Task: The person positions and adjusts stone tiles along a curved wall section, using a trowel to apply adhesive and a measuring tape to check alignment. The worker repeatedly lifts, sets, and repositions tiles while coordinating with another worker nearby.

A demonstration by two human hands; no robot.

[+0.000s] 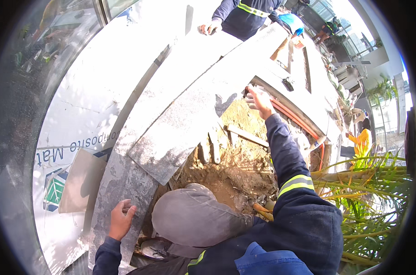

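Observation:
My left hand [121, 220] is over a grey stone slab [127, 183] at the lower left, its fingers loosely bent with a gap to the thumb. Nothing shows in it. Overlapping that piece lies a second long pale slab [176, 142], reaching toward the far side. My right hand [261, 101] stretches forward near the far end of the dug soil [235, 169], beside a concrete edge [281, 103]. Its fingers are extended and apart; whether they touch the edge I cannot tell. My bent knee [189, 217] is close to the slabs.
Across the slabs another person rests a gloved hand [211, 27] on the far edge. Orange pipes [295, 117] run along the concrete at right. A short wooden piece [247, 136] lies on the soil. Palm fronds [368, 197] crowd the right; a white printed panel [75, 119] lines the left.

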